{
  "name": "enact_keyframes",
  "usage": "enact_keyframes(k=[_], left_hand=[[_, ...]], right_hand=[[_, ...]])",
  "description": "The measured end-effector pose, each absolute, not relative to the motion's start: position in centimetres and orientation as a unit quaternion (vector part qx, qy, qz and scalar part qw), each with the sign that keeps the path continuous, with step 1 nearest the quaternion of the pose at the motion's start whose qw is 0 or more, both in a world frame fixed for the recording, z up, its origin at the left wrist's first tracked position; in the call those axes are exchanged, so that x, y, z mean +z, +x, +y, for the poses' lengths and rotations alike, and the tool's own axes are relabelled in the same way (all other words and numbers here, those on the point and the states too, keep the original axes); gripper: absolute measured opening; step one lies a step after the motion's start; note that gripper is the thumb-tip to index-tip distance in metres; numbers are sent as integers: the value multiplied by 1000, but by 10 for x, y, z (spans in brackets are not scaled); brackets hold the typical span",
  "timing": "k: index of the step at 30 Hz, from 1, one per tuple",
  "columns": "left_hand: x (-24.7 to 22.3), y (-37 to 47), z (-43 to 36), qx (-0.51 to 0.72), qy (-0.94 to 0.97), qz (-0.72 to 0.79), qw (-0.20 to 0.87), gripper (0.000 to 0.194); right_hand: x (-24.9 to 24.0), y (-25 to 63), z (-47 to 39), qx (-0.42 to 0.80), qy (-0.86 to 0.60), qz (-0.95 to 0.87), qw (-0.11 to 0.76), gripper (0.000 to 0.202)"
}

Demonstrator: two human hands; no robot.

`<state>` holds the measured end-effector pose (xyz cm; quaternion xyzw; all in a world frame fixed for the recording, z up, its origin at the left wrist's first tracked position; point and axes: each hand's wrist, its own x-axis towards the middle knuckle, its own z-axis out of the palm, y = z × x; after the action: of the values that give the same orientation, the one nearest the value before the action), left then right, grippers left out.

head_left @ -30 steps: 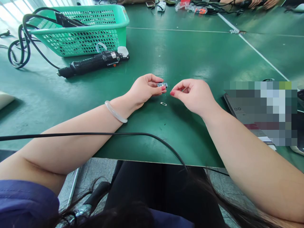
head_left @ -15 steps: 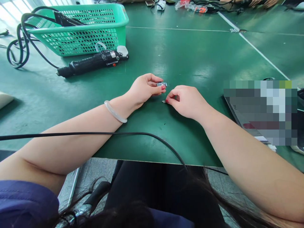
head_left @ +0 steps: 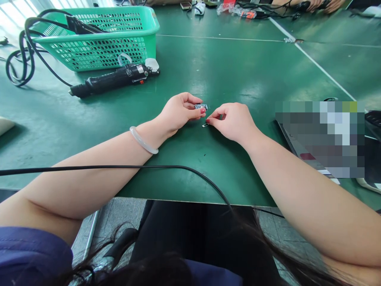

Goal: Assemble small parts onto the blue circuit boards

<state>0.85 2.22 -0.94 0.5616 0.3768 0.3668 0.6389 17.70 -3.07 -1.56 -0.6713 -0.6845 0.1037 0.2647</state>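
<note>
Between the thumb and fingers of my left hand (head_left: 180, 113) is a small rectangular electronic part (head_left: 200, 106), bluish-grey with pale details. My right hand (head_left: 233, 121) pinches a tiny flat metal piece (head_left: 205, 125) with a pale outline, its exact kind too small to tell. The piece points left and sits just below the electronic part, apart from it. Both hands are over the green table (head_left: 178, 182), near its middle. My right fingertips partly cover the metal piece.
Left of my hands lies a black electric screwdriver (head_left: 113, 80), in front of a green plastic basket (head_left: 104, 49) with cables. A black cable (head_left: 184, 168) crosses over my left forearm. A blurred-out dark object (head_left: 321, 139) lies at right. Another person's hands (head_left: 324, 5) show at the far edge.
My right hand has risen slightly and turned the metal piece, so more of its outline shows. My left hand keeps its hold. The whole view has shifted a little.
</note>
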Motion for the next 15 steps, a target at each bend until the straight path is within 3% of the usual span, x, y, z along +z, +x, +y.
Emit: enact_keyframes(k=[7,15], left_hand=[[-10,8,23,363,565,376,638,26],[-10,9,23,367,559,381,639,25]], right_hand=[[-14,183,-32,104,-628,-738,225,8],[-11,175,-34,46,-627,-758,172,16]])
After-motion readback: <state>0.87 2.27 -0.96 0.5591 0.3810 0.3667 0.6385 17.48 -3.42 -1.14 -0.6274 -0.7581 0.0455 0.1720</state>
